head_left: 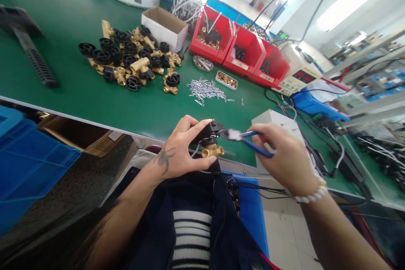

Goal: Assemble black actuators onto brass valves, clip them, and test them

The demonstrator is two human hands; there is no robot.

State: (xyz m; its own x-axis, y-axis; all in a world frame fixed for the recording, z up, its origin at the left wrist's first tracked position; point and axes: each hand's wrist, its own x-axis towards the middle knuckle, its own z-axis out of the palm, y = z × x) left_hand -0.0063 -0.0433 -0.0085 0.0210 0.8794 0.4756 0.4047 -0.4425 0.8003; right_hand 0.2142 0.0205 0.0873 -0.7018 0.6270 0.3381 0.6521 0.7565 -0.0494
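My left hand [183, 147] grips a brass valve [212, 151] with a black part [207, 133] on top, near the table's front edge. In my right hand [281, 152] is a pair of pliers [257, 145] with blue handles. The plier jaws point left and reach the black part; whether they are closed on anything there is too small to tell. Beyond my hands lies a pile of small silver wire clips [207, 91]. Left of the clips, several brass valves with black round caps [129, 59] are heaped on the green table [142, 112].
A hammer-like black tool [31, 50] lies at the left. Behind stand a white box [166, 29], red bins [242, 55], a small tray of brass pieces [226, 80] and a power supply [302, 74]. A grey box [275, 120] is beside my right hand. Blue crates [28, 168] stand left below.
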